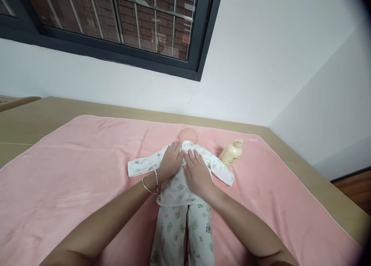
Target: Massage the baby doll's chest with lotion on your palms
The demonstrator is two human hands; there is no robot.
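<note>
A baby doll (188,135) lies on a pink blanket, its head toward the wall. It wears a white printed top (176,194) with the long sleeves spread to both sides, and matching printed trousers (199,231). My left hand (171,160) rests flat on the left side of the doll's chest, fingers stretched out. Flat on the right side of the chest lies my right hand (198,171), its fingertips close to the left hand's. Both palms are hidden against the cloth. A bracelet (156,181) circles my left wrist.
A cream pump bottle (232,153) stands on the pink blanket (95,154), just beyond the right sleeve. The blanket covers a wooden table (62,107) set against a white wall (246,65). A dark-framed window (116,51) is above.
</note>
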